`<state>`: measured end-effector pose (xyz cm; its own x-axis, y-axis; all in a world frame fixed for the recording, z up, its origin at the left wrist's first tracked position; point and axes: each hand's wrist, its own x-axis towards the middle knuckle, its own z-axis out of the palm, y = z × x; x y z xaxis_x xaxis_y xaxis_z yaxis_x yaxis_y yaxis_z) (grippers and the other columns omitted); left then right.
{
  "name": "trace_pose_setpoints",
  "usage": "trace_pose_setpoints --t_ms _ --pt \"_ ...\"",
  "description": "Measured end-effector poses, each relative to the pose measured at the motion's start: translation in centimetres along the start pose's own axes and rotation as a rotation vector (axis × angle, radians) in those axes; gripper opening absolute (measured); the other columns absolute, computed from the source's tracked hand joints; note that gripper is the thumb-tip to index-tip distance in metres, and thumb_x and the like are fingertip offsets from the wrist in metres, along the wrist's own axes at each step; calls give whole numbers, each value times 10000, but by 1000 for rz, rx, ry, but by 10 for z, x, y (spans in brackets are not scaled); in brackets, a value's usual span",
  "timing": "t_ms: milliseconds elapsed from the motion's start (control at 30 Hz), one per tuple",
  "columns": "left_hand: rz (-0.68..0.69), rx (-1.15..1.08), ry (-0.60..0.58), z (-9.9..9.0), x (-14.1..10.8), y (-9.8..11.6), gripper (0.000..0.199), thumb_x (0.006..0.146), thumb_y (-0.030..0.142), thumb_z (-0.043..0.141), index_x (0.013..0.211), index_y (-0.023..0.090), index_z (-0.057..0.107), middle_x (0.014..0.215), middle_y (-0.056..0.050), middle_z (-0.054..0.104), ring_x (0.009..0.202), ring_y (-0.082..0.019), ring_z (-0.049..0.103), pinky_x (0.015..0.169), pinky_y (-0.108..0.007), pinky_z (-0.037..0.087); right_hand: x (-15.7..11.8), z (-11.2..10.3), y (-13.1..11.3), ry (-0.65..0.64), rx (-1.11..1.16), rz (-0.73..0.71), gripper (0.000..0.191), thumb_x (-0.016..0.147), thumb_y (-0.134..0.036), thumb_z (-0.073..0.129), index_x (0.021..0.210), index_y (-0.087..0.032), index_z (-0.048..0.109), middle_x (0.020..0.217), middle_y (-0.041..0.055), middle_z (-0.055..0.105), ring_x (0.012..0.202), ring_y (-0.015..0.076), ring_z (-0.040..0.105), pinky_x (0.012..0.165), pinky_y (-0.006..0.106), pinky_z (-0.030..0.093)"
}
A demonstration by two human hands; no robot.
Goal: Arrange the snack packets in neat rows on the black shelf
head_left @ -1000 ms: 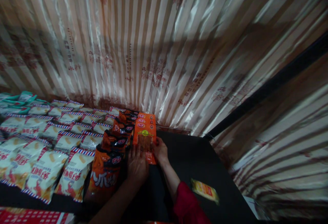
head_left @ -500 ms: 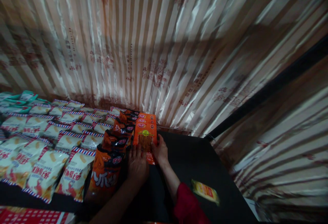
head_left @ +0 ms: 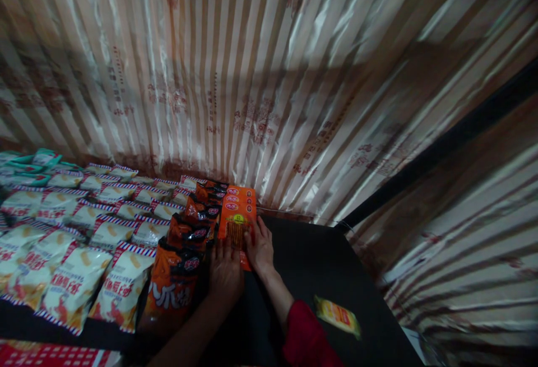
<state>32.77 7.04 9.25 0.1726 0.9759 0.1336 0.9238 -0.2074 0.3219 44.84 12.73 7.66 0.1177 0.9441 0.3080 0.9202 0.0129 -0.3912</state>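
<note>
An orange snack packet (head_left: 238,232) with brown sticks showing through its front lies flat on the black table, overlapping others of its kind behind it. My left hand (head_left: 227,272) rests palm down at its lower left edge, fingers stretched out. On the packet's right side, my right hand (head_left: 260,249) has its fingers laid along the edge and over the front. Both hands cover parts of the packet's lower half. Just left of my left hand is a column of orange-and-black snack bags (head_left: 176,277).
Rows of white snack bags (head_left: 121,288) with striped ends fill the left side, with green packs (head_left: 46,157) behind. A small yellow packet (head_left: 337,316) lies on the black table (head_left: 311,260) at the right. Striped curtain (head_left: 252,75) and a dark pole (head_left: 420,159) stand beyond.
My right hand's fingers have straightened and shifted slightly left and up onto the packet. The left hand stays nearly in place, and the packet has barely moved.
</note>
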Motion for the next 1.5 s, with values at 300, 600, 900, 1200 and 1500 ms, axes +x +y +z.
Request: trace_pose_setpoints --t_ms 300,600,900,1200,1500 --pt "6 20 41 2 0 0 426 817 233 438 1218 155 558 1325 -137 504 1261 -308 400 1052 -462 260 -4 4 -3 -90 -53 -17 463 891 -345 409 1312 -162 472 1452 127 334 1306 257 331 994 397 360" --pt "16 2 55 3 -1 2 423 821 226 434 1215 139 562 1349 -151 475 1284 -320 371 1059 -465 264 -5 3 -5 -129 -71 14 478 899 -371 386 1329 -170 449 1459 119 323 1303 261 335 986 406 353" --pt "112 -22 53 13 -5 1 566 805 236 438 1357 123 388 1455 -144 310 1368 -287 204 1084 -470 226 -5 4 -5 -111 -54 11 472 893 -372 397 1322 -184 453 1451 113 340 1297 249 343 979 403 357" --pt "104 -33 6 16 -6 0 603 783 192 423 1377 117 346 1485 -135 236 1383 -280 148 1080 -485 225 -5 6 -6 -129 -66 29 479 888 -365 404 1329 -183 439 1469 102 307 1295 243 339 997 393 336" --pt "82 -36 -15 15 -7 2 564 811 205 408 1366 110 366 1472 -156 262 1375 -287 182 1080 -492 227 -4 6 -2 -98 -10 8 475 881 -369 419 1319 -189 449 1466 99 314 1295 248 339 997 410 350"
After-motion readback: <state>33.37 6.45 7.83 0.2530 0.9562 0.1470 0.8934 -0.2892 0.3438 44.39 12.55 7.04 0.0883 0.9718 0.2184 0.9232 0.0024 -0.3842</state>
